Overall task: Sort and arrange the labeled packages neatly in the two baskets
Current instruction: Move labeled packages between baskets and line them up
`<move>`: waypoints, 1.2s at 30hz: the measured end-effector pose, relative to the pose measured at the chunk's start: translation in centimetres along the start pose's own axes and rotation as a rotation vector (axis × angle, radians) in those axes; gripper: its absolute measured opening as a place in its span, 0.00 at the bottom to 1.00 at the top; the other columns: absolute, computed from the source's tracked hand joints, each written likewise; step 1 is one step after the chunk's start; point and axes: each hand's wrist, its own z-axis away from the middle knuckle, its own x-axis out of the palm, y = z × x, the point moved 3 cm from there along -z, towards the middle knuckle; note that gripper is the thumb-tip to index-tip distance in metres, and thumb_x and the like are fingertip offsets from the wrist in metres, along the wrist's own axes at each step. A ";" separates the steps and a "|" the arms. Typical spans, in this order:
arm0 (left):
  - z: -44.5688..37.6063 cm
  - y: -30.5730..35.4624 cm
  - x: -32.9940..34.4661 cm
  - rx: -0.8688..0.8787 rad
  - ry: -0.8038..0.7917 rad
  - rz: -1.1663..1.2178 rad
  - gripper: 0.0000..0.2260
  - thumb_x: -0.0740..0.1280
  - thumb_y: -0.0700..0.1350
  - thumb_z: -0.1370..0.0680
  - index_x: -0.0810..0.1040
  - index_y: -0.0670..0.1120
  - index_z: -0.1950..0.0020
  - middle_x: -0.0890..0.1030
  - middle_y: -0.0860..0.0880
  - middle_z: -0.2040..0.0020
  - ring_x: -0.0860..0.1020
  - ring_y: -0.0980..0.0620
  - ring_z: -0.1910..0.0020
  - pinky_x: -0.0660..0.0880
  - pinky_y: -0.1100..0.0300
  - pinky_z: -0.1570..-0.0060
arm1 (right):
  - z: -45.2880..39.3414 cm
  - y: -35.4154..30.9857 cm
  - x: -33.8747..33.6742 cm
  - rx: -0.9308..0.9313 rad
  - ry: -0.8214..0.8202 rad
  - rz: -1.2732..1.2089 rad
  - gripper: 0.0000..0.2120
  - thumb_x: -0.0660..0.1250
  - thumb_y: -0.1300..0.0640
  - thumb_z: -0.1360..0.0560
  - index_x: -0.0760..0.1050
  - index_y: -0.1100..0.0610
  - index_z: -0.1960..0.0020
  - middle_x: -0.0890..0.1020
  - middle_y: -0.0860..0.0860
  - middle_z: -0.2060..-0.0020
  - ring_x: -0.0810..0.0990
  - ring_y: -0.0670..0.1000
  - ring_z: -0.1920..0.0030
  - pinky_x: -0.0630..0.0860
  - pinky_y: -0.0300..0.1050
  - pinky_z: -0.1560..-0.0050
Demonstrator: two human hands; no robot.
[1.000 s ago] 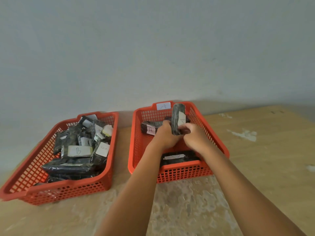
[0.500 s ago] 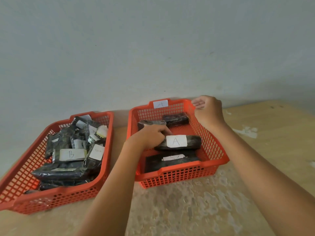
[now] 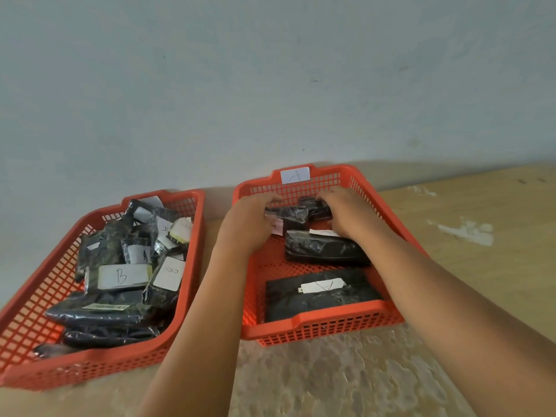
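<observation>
I see two orange plastic mesh baskets: left basket (image 3: pixel 192 236), lower left of frame, heaped with glossy black labeled packages (image 3: pixel 120 276). Right basket (image 3: pixel 319 322), tagged A, holds four packages; both hands at its far end, left hand (image 3: pixel 248 219) and right hand (image 3: pixel 349 210) curled on small wrapped packs (image 3: pixel 301 213). Worn wooden tabletop (image 3: pixel 481 236), pale wall (image 3: pixel 270 85) behind.

Two orange mesh baskets sit side by side on the worktop. The right basket (image 3: pixel 319 322) has a white "A" tag on its far rim and holds only a few black wrapped packages: a flat one (image 3: pixel 319 296) by the near wall with a white label, a chunky one (image 3: pixel 325 248) in the middle, and two small ones (image 3: pixel 301 213) near the back, laid roughly in rows. The left basket (image 3: pixel 90 361) is a jumble: dark packs (image 3: pixel 120 275) heaped and tilted every which way, with white labels reading both "B" and "A".
</observation>
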 end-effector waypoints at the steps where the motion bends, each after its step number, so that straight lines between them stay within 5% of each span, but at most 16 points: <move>1: 0.0 0.1 0.2 0.009 -0.030 -0.037 0.19 0.71 0.44 0.21 0.78 0.59 0.32 0.82 0.57 0.37 0.77 0.59 0.44 0.71 0.60 0.46 | 0.0 -0.2 0.0 -0.011 0.036 0.041 0.32 0.70 0.71 0.29 0.70 0.53 0.28 0.74 0.53 0.33 0.72 0.57 0.33 0.76 0.54 0.38; 4: -0.1 0.3 0.6 0.033 -0.063 -0.265 0.21 0.72 0.51 0.22 0.75 0.60 0.29 0.82 0.54 0.36 0.77 0.50 0.35 0.71 0.51 0.37 | 0.0 -0.6 -0.3 -0.031 0.130 0.102 0.26 0.70 0.71 0.29 0.72 0.57 0.34 0.75 0.55 0.37 0.72 0.57 0.36 0.77 0.51 0.42; 9: -0.1 0.3 0.8 0.032 -0.053 -0.377 0.24 0.74 0.51 0.23 0.74 0.57 0.28 0.77 0.49 0.34 0.74 0.46 0.34 0.69 0.48 0.34 | -0.1 -0.4 -0.1 0.040 0.019 0.038 0.26 0.73 0.64 0.26 0.70 0.61 0.30 0.68 0.58 0.30 0.68 0.58 0.30 0.69 0.52 0.30; 13: 0.2 0.5 0.5 0.006 -0.049 -0.312 0.19 0.77 0.49 0.27 0.77 0.54 0.38 0.74 0.49 0.37 0.69 0.46 0.34 0.73 0.48 0.37 | -0.2 -0.1 -0.6 0.030 -0.029 0.120 0.30 0.75 0.48 0.28 0.70 0.60 0.32 0.75 0.57 0.33 0.69 0.59 0.31 0.68 0.54 0.30; 17: 0.3 0.8 0.1 -0.021 -0.084 -0.219 0.13 0.76 0.43 0.29 0.77 0.52 0.49 0.80 0.51 0.46 0.77 0.48 0.44 0.79 0.49 0.47 | -0.4 0.0 -1.2 0.045 -0.052 0.207 0.32 0.65 0.32 0.26 0.77 0.58 0.38 0.75 0.57 0.34 0.66 0.60 0.28 0.56 0.57 0.25; 21: 0.3 0.7 0.2 -0.041 -0.118 -0.223 0.14 0.75 0.42 0.30 0.76 0.53 0.49 0.81 0.51 0.46 0.79 0.48 0.46 0.80 0.48 0.48 | -0.2 -0.4 -1.1 0.090 -0.184 -0.157 0.32 0.77 0.43 0.30 0.70 0.57 0.34 0.76 0.51 0.40 0.75 0.56 0.40 0.71 0.47 0.45; 23: 0.4 0.6 0.2 -0.037 -0.125 -0.216 0.13 0.75 0.43 0.29 0.77 0.53 0.49 0.81 0.51 0.46 0.79 0.47 0.45 0.80 0.48 0.47 | 0.1 -0.5 -1.5 0.065 -0.162 -0.223 0.35 0.82 0.54 0.34 0.68 0.57 0.33 0.74 0.50 0.42 0.75 0.54 0.41 0.72 0.45 0.46; 26: 0.4 0.6 0.2 -0.037 -0.124 -0.204 0.13 0.76 0.43 0.30 0.77 0.53 0.49 0.82 0.52 0.44 0.78 0.47 0.43 0.79 0.47 0.44 | 0.6 -0.5 -2.8 -0.053 0.135 -0.076 0.27 0.72 0.73 0.32 0.75 0.54 0.36 0.71 0.51 0.43 0.71 0.53 0.39 0.69 0.42 0.51; 29: 0.5 0.7 0.1 -0.051 -0.150 -0.211 0.17 0.80 0.44 0.33 0.77 0.53 0.50 0.82 0.53 0.43 0.77 0.46 0.42 0.78 0.46 0.43 | 1.2 -0.1 -3.0 -0.147 0.228 -0.001 0.26 0.65 0.78 0.32 0.76 0.53 0.43 0.66 0.49 0.49 0.68 0.53 0.41 0.66 0.42 0.56; 33: 0.6 0.7 0.0 -0.078 -0.178 -0.229 0.20 0.83 0.46 0.35 0.76 0.54 0.51 0.81 0.53 0.42 0.76 0.45 0.40 0.77 0.45 0.41 | 1.1 0.1 -2.7 -0.118 0.010 -0.141 0.23 0.81 0.62 0.35 0.75 0.50 0.46 0.68 0.49 0.45 0.69 0.51 0.44 0.70 0.44 0.50; 36: 0.6 0.8 0.0 -0.076 -0.173 -0.237 0.21 0.83 0.46 0.36 0.76 0.55 0.51 0.81 0.53 0.42 0.76 0.45 0.39 0.76 0.45 0.41 | 1.1 0.3 -2.7 -0.101 -0.218 -0.279 0.16 0.80 0.44 0.34 0.78 0.46 0.52 0.73 0.45 0.45 0.71 0.47 0.43 0.67 0.46 0.46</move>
